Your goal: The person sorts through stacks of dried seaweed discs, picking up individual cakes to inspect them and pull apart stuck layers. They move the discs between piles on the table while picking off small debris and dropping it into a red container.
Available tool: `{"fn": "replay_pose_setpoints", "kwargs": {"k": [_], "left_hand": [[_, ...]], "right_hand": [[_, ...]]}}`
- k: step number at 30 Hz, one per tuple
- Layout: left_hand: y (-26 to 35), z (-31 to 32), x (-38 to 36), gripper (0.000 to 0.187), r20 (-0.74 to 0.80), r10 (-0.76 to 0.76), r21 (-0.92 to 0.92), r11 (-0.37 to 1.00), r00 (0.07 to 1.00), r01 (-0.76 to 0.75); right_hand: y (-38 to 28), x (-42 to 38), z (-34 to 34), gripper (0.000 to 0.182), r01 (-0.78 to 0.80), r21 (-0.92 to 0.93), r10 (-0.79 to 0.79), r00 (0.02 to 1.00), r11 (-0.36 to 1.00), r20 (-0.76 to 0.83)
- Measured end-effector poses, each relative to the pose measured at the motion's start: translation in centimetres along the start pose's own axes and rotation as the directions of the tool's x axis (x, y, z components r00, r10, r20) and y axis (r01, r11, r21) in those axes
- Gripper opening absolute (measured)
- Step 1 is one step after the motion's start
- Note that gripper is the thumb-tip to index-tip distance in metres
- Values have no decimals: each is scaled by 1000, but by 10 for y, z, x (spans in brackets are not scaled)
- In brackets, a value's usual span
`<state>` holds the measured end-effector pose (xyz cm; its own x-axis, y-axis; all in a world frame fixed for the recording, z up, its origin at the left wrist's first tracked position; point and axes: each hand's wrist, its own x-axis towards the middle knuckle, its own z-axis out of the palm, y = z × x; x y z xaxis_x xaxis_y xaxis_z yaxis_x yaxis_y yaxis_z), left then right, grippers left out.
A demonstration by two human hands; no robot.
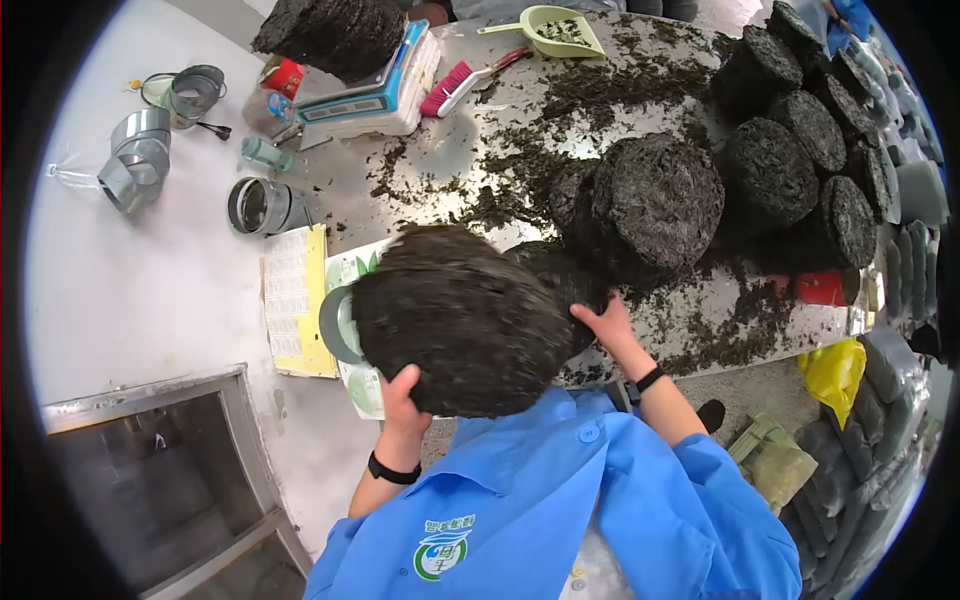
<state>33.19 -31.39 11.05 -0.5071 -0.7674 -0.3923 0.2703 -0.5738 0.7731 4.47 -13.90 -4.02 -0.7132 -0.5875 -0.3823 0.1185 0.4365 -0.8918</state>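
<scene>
A thick, dark round cake of what looks like dried seaweed [460, 320] is tilted in front of my chest, smeared by motion. My left hand [404, 402] grips its lower left edge, thumb on the near face and fingers hidden underneath. A second dark seaweed cake [560, 280] shows just behind it. My right hand [608, 325] is closed at this one's right edge, thumb on top and fingers mostly out of sight. Beyond my right hand a large round seaweed cake [660, 205] stands on the metal table [440, 165]. A grey round rim [338, 325] peeks out left of the held cake.
More seaweed cakes [770, 175] are stacked at the right. Loose flakes cover much of the table. At the back lie a pink-bristled brush [447, 90] and a pale green dustpan [560, 32]. Metal duct pieces [135, 160] hang on the left wall, and a yellow bag [833, 377] hangs at right.
</scene>
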Motion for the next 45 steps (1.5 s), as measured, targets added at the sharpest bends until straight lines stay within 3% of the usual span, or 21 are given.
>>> {"fn": "replay_pose_setpoints", "kwargs": {"k": [1, 2, 4, 5, 8, 11, 13, 18, 20, 24, 29, 30, 32, 33, 34, 36, 38, 39, 40, 42, 45], "left_hand": [[-8, 11, 2, 64, 34, -60, 55, 997, 998, 59], [-15, 20, 6, 64, 67, -125, 110, 987, 990, 117], [-46, 25, 20, 64, 67, -266, 275, 931, 962, 239], [-44, 37, 25, 62, 28, -376, 289, 890, 926, 352], [-65, 29, 49, 62, 58, -499, 299, 835, 864, 462], [-73, 43, 63, 61, 123, -482, 378, 831, 868, 408], [-75, 53, 71, 58, 222, -441, 449, 838, 870, 311], [-75, 53, 87, 63, 254, -462, 496, 816, 850, 295], [-76, 50, 90, 69, 269, -488, 522, 799, 830, 300], [-91, 47, 95, 69, 285, -489, 564, 781, 824, 269], [-94, 56, 92, 68, 302, -508, 501, 804, 807, 319], [-93, 58, 91, 68, 300, -509, 499, 804, 807, 322], [-94, 62, 90, 67, 298, -477, 463, 830, 827, 312], [-95, 61, 88, 66, 243, -487, 483, 811, 839, 330], [-94, 58, 86, 64, 209, -470, 493, 808, 857, 323], [-98, 50, 81, 59, 175, -512, 465, 796, 841, 388], [-93, 54, 67, 60, 149, -521, 426, 801, 840, 421], [-90, 59, 56, 65, 180, -477, 390, 837, 860, 383], [-89, 61, 45, 71, 185, -441, 377, 857, 878, 351], [-99, 75, 21, 83, 194, -374, 371, 884, 907, 285], [-132, 110, 1, 80, 208, -414, 390, 866, 886, 313]], "right_hand": [[6, 2, 3, 63, 77, -201, -98, 991, 977, -94], [5, -2, -3, 63, 78, -204, -99, 991, 976, -95], [-1, -36, -32, 45, 354, -514, -482, 865, 782, -138], [-16, -55, -46, 29, 350, -310, -421, 883, 884, -205], [-53, -86, -69, 18, 410, -272, -484, 815, 870, -319], [-111, -70, -44, 22, 716, -263, -735, 677, 647, 32], [-120, -46, -18, 26, 756, -329, -761, 633, 566, 143], [-122, -20, -3, 26, 710, -369, -690, 692, 600, 212], [-127, -18, -2, 25, 607, -345, -540, 794, 715, 279], [-114, -7, 4, 21, 618, -488, -524, 784, 616, 333], [-115, -5, -17, 12, 376, -209, -318, 910, 903, 265], [-115, -9, -22, 12, 374, -210, -315, 911, 903, 268], [-112, -15, -37, 8, 349, 91, -356, 931, 933, 76], [-106, -17, -47, 7, 218, 329, -254, 965, 919, 70], [-103, -23, -60, 7, 220, 329, -257, 964, 918, 74], [-104, -48, -117, 6, 80, 606, -237, 954, 791, 184], [-86, -68, -192, 5, 97, 575, -159, 985, 812, 59], [-69, -71, -241, 4, 180, 460, -115, 979, 869, -167], [-52, -71, -288, 5, 233, 337, -98, 923, 912, -373], [-19, -62, -398, 7, 313, -16, -235, 675, 949, -700], [18, -32, -536, 14, 189, -356, -396, 267, 915, -878]]}}
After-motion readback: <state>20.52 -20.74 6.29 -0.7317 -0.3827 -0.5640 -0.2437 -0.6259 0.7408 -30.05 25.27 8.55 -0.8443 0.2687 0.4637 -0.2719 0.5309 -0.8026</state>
